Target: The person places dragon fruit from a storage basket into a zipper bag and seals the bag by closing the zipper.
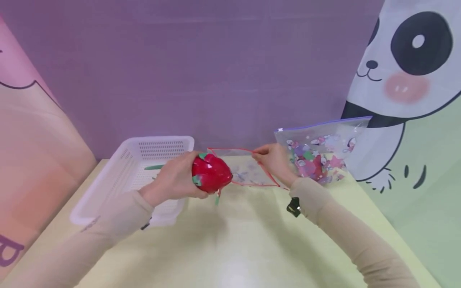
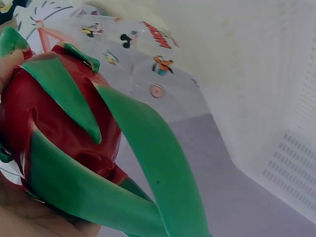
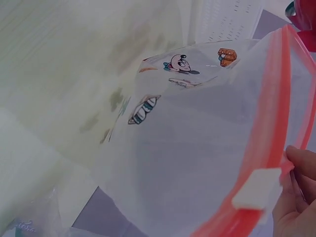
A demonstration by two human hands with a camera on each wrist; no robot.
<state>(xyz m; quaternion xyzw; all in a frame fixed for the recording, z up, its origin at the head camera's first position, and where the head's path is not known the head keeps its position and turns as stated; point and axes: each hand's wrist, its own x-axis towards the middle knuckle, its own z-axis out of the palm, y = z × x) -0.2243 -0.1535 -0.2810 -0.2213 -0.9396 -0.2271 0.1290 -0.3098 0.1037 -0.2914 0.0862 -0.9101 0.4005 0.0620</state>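
Note:
My left hand (image 1: 176,176) grips a shiny red dragon fruit (image 1: 211,173) with green scales, held above the table beside the bag's left end. In the left wrist view, long green scales of the dragon fruit (image 2: 59,118) reach toward the camera. A clear zip bag (image 1: 248,170) with a red-edged mouth and small cartoon prints hangs from my right hand (image 1: 275,160), whose thumb and fingers pinch its rim. In the right wrist view, the mouth of the bag (image 3: 187,148) stands spread apart, with a white slider (image 3: 257,192) near my fingertips.
At left on the table stands a white plastic basket (image 1: 108,192) with a long green thing (image 1: 154,167) inside. A larger clear bag with a purple zip (image 1: 324,140), holding colourful things, stands at right. A purple wall (image 1: 230,80) rises behind the pale table (image 1: 237,240).

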